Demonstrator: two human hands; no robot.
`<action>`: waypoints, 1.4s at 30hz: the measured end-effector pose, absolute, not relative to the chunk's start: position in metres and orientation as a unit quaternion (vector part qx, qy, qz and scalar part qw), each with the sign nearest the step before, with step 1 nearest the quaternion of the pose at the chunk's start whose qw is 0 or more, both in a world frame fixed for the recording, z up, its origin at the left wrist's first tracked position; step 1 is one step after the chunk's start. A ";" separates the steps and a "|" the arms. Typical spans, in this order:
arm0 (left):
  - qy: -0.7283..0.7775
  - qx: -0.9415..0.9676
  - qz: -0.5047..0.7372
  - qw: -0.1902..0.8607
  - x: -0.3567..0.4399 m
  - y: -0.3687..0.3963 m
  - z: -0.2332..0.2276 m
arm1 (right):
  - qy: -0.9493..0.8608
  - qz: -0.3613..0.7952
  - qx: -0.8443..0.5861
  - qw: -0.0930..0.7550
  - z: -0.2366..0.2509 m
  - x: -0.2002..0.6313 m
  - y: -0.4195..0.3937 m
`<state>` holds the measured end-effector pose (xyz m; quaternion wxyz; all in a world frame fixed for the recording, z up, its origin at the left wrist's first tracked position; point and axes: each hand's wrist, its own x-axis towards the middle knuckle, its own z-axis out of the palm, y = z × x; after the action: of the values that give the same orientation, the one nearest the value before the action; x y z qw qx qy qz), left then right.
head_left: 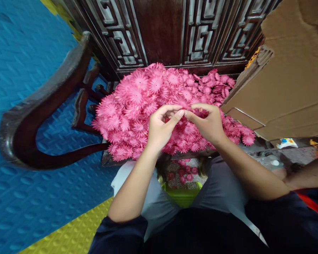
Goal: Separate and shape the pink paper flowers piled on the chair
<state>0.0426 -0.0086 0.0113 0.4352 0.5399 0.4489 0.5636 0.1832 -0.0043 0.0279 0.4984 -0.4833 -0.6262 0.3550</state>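
Pink paper flowers (137,106) heaped at centre frame on a dark wooden chair seat (107,161), reaching back to the carved chair back (159,31) along the top. Left hand (160,127) and right hand (208,123) raised over the middle of the heap, fingertips meeting. Grip of each hand pressed together, thumb and forefinger pinching one small pink flower (184,106) between them, just above the pile. Curved wooden armrest (42,106) sweeping through the left of the frame over blue floor mat (21,70), with yellow mat (74,236) at lower left. Brown cardboard box (291,70) filling the upper right, touching the right edge of the heap. Green basket (184,197) low at centre between the knees, holding a few more pink flowers. Another person's forearm (307,176) at the right edge, apart from both hands.
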 end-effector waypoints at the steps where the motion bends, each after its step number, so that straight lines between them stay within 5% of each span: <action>1: 0.453 0.539 0.564 0.431 0.043 -0.008 0.010 | -0.630 0.343 -0.487 0.499 0.027 0.183 -0.004; 22: 0.486 0.576 0.571 0.325 0.046 -0.009 0.011 | -0.638 0.288 -0.509 0.501 0.023 0.179 -0.006; 32: 0.463 0.552 0.567 0.401 0.042 -0.006 0.010 | -0.631 0.327 -0.467 0.526 0.020 0.178 -0.008; 42: 0.461 0.638 0.549 0.282 0.042 -0.009 0.016 | -0.635 0.293 -0.488 0.522 0.024 0.181 -0.007</action>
<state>0.0424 -0.0088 0.0155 0.2816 0.6377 0.4614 0.5489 0.1809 -0.0068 0.0239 0.5220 -0.4883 -0.6352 0.2925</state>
